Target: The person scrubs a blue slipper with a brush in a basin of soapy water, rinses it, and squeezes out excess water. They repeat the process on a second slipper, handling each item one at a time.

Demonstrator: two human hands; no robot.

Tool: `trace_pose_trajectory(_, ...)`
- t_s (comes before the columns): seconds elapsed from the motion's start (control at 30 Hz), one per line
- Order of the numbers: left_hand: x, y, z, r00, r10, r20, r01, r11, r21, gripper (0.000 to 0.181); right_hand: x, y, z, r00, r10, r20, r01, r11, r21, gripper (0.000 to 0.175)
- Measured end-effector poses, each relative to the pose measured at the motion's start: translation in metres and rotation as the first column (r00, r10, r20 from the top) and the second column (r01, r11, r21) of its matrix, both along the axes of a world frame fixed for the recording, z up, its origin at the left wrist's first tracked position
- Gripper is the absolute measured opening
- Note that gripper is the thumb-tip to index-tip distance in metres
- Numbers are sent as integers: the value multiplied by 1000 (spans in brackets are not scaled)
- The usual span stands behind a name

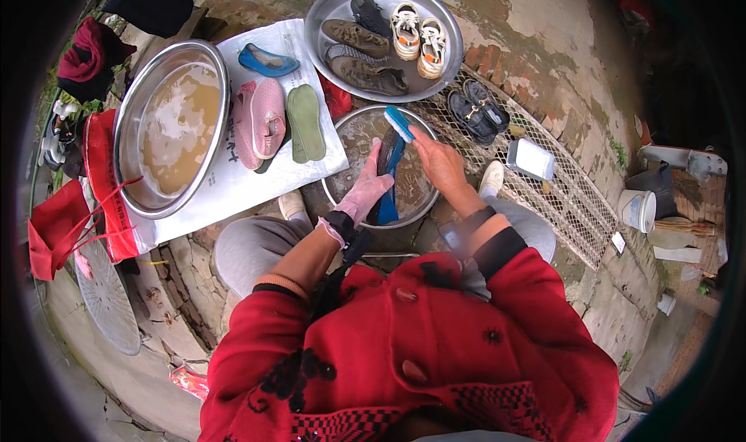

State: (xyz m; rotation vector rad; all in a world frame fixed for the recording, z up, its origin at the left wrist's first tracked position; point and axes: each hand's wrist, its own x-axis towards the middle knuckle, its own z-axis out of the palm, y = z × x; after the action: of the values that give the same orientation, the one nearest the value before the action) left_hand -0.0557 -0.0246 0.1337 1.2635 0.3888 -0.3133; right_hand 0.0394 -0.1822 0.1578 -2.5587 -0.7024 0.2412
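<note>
My left hand (367, 190), in a thin clear plastic glove, grips a blue flat shoe (389, 192) with a dark sole. The shoe is held on its edge over a metal basin (335, 192) of murky water. In my bare right hand (438, 159) is a blue scrubbing brush (400, 122) with pale bristles. Its bristles are at the upper end of the sole; whether they touch it I cannot tell. The fingers of my left hand partly cover the shoe's side.
Left, a steel basin (218, 150) holds brown water. Pink shoes (268, 118), green insoles (306, 121) and a blue flat (268, 60) lie on white sheeting (233, 214). A larger basin (315, 39) holds several shoes. Black shoes (478, 112) and a white block (531, 159) rest on metal mesh (559, 203).
</note>
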Motion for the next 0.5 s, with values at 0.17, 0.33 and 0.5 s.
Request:
trace_pose_trajectory(0.17,-10,-5,-34,997,-51,-58,54,998,45,81,26,-15,-39,980,92,-176,-139,951,-275,30)
trace_pose_trajectory(0.33,7,-19,-68,997,29,75,-23,996,-82,89,-4,-28,-96,887,94,-452,-251,920,-302,28)
trace_pose_trajectory(0.5,9,-4,-103,998,65,0,-65,996,-57,94,-3,-46,-151,916,-79,-393,-67,936,-346,28)
